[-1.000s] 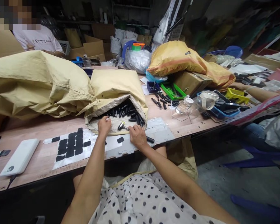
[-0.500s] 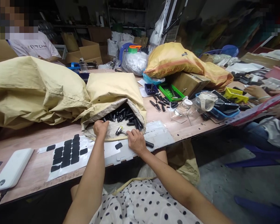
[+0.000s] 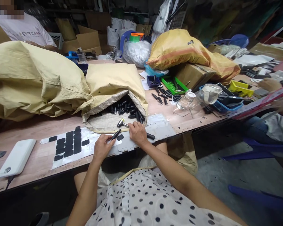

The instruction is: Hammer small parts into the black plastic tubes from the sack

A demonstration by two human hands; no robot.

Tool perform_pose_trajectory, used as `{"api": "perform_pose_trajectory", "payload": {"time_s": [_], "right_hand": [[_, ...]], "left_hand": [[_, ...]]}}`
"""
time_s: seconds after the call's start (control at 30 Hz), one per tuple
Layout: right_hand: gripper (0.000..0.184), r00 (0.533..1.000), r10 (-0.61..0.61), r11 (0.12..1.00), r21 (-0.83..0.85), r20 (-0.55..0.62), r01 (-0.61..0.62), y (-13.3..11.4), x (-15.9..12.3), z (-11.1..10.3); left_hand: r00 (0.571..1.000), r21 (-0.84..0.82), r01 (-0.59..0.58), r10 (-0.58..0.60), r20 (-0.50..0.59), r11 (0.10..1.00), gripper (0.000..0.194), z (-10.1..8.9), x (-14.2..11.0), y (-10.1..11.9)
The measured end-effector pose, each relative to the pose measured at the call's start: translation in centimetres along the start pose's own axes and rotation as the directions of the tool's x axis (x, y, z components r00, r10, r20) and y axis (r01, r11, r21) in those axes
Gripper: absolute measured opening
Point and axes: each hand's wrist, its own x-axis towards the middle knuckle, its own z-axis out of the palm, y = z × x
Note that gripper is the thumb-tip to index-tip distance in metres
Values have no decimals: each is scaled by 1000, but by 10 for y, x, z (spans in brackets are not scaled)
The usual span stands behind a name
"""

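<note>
My left hand (image 3: 103, 147) is closed on a slim black stick-shaped part (image 3: 115, 135), held just above a white sheet of black pads (image 3: 70, 145) near the table's front edge. My right hand (image 3: 137, 133) grips the handle of a small hammer (image 3: 122, 124) whose head rests at the mouth of an open tan sack (image 3: 113, 84). Inside the sack lie several black parts (image 3: 127, 110) of the same kind. A lone black pad (image 3: 120, 137) lies between my two hands.
A big tan bag (image 3: 33, 78) fills the left of the wooden table (image 3: 37, 128). A white power bank (image 3: 16, 157) lies front left. Trays, a glass jar (image 3: 185, 105) and loose black parts crowd the right. Other people work at far left and far right.
My left hand has come back out of the sack's mouth toward me, now holding one black part. The right hand has stayed on the hammer.
</note>
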Motion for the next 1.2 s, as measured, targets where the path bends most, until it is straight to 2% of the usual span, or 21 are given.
{"api": "perform_pose_trajectory", "payload": {"time_s": [0.17,0.33,0.5,0.67,0.77,0.87,1.07,1.2], "right_hand": [[25,1000,3,1000,-1,-7,-3,1,0,0],[27,1000,-1,1000,16,3,1,3,-1,1],[32,1000,8,998,65,-18,-7,7,0,1],[39,995,59,961,274,-79,-36,4,-7,-7],[41,994,24,888,459,-103,26,-3,-18,-15],[42,997,-30,838,542,-71,64,-10,-29,-21],[46,992,-74,909,415,104,24,-17,-43,-29],[48,985,-85,945,324,153,32,-18,-41,-37]], "left_hand": [[1000,43,-15,16,-9,999,22,4,-4,-8],[999,79,13,-9,-49,997,25,11,-2,-6],[998,136,17,-9,-56,991,21,14,-1,-4],[1000,117,-1,3,-12,993,21,13,1,-4],[1000,91,-6,6,6,996,23,12,3,-5],[1000,81,-8,7,13,997,24,11,4,-5],[1000,55,0,-2,30,999,26,9,3,-3],[1000,47,11,-12,21,999,23,9,4,-1]]}}
